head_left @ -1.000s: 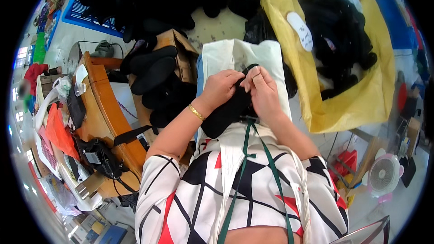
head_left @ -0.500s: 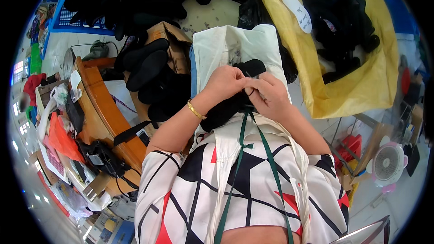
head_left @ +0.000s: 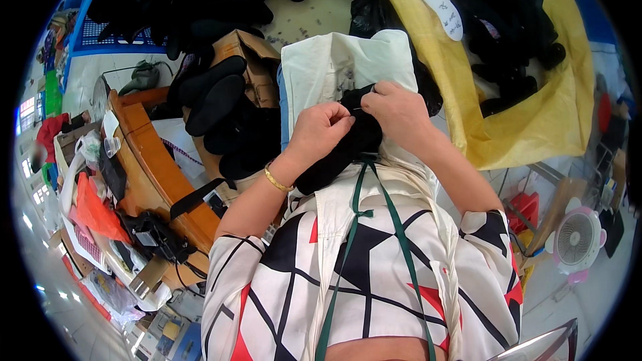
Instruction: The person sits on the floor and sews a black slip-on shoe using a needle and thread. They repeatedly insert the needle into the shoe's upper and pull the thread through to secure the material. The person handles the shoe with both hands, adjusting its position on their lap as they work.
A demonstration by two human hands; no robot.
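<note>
A black cloth shoe-like piece (head_left: 338,160) lies across my lap on a whitish cloth (head_left: 307,67). Above it, my left hand (head_left: 318,132) is closed in a pinch, thumb against fingertips, a gold bracelet on its wrist. My right hand (head_left: 396,111) is pinched too, just right of the left one and a little farther off, over the far end of the black piece. A faint thin pale line shows between the two sets of fingertips. What each pinch holds is too small to make out.
Black shoes (head_left: 217,103) are stacked by a cardboard box (head_left: 251,60) at left, near a wooden table (head_left: 150,154). A yellow sack (head_left: 461,113) at right holds more black pieces, with a white sole-shaped card (head_left: 439,10) on it. A fan (head_left: 576,239) stands at lower right.
My hands were together over the black piece and have drawn apart. The right moved slightly up and away, the left slightly down and left. More of the black piece shows between them.
</note>
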